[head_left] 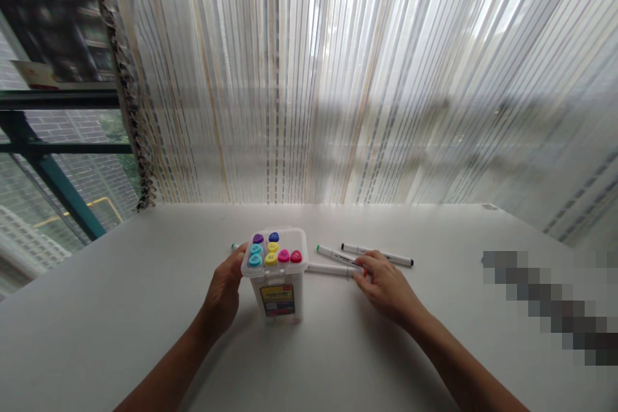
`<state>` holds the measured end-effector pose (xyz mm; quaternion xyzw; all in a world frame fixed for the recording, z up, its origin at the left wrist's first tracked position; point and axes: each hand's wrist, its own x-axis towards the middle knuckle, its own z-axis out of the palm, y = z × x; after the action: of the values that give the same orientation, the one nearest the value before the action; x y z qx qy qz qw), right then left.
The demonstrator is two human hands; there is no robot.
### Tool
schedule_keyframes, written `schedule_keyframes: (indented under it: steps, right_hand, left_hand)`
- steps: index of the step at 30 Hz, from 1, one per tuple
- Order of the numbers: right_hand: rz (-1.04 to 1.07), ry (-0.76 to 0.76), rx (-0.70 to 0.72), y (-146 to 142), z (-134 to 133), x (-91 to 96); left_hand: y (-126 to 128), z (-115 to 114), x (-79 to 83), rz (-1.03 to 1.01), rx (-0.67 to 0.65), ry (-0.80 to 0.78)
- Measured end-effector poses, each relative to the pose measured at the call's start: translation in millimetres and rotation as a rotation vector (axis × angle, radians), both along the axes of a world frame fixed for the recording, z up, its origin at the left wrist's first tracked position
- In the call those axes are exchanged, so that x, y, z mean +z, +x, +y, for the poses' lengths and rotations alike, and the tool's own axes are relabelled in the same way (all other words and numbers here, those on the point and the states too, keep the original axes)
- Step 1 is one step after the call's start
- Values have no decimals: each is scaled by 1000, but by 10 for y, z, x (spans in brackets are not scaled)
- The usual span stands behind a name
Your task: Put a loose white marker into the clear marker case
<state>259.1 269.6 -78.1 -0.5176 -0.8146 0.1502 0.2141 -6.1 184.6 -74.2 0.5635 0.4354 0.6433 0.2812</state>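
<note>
A clear plastic marker box (300,299) stands upright on the table, with several colour-capped markers (271,259) in purple, blue, yellow, pink and red inside. My left hand (224,293) is closed against the box's left side; its fingertips are hidden behind it. To the right, my right hand (389,286) has its fingers bent down onto loose markers. A green-ended white marker (333,253) runs under the fingertips, and an orange-ended white marker (331,270) lies by the thumb. Just beyond the hand is a black-ended white marker (400,260).
A green-ended marker (235,246) pokes out behind the box, mostly hidden. The white table (145,309) reaches back to a striped sheer curtain (338,109). At the left is a window (62,161). A pixelated dark strip (555,309) covers part of the right side.
</note>
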Motion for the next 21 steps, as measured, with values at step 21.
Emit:
schedule_keyframes:
  steps: [21]
  right_hand:
    - [-11, 1, 5, -3, -10, 15]
  left_hand:
    - [3, -3, 0, -18, -1, -12]
